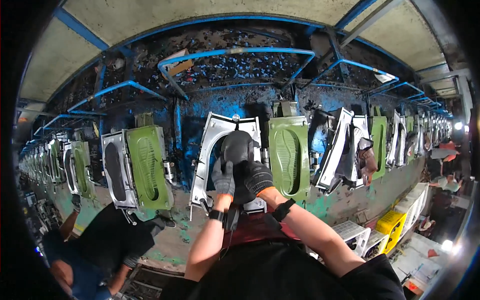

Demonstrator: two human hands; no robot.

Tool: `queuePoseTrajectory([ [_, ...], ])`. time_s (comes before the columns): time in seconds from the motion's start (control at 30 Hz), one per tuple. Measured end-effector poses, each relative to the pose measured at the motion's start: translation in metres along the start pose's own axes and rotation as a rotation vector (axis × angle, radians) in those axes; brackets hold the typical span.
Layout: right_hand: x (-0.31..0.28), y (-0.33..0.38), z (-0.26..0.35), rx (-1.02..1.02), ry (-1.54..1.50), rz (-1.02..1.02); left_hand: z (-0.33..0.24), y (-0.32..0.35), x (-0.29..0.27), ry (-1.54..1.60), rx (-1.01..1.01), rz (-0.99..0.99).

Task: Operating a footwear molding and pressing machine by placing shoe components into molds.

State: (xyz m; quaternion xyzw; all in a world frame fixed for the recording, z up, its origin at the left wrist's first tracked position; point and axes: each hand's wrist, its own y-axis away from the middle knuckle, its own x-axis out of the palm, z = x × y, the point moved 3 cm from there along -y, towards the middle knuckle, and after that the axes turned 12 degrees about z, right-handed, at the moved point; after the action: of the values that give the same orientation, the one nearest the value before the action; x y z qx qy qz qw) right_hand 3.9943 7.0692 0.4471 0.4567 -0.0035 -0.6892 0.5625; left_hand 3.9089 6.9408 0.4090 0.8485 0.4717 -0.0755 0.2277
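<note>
Head view: both gloved hands, left hand (223, 178) and right hand (257, 176), grip a dark, rounded sole (236, 146).

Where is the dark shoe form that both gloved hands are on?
Head view, centre: the dark shoe form sits in the open metal mould, left of a green sole plate.

This was a shoe factory floor, a long moulding line. Just beyond the fingers (231, 172) stood an open metal mould (212, 145), and to either side of them ran a row of green sole moulds (289, 155) hinged open along a blue, grime-spattered machine (200, 107). Above the fingers blue pipes (235, 51) crossed dirty panels. Below and left of them another worker (107, 240) bent at the line; far right stood plastic crates (395, 225).
</note>
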Motion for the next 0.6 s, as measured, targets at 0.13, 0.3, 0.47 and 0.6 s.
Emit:
queuePoseTrajectory([
  [0.13, -0.009, -0.015, 0.018, 0.126, 0.190, 0.489, 0.066, 0.063, -0.017, 0.256, -0.099, 0.204],
  [0.3, 0.006, -0.039, 0.066, -0.899, 0.940, 0.223, -0.018, 0.074, 0.005, -1.146, -0.005, 0.506],
  [0.47, -0.006, -0.030, 0.083, -0.849, 0.970, 0.033, -0.021, 0.082, -0.064, -1.216, 0.329, 0.241],
  [0.6, -0.019, -0.020, 0.073, -0.830, 0.906, 0.090, -0.006, 0.082, -0.099, -1.147, -0.015, 0.570],
])
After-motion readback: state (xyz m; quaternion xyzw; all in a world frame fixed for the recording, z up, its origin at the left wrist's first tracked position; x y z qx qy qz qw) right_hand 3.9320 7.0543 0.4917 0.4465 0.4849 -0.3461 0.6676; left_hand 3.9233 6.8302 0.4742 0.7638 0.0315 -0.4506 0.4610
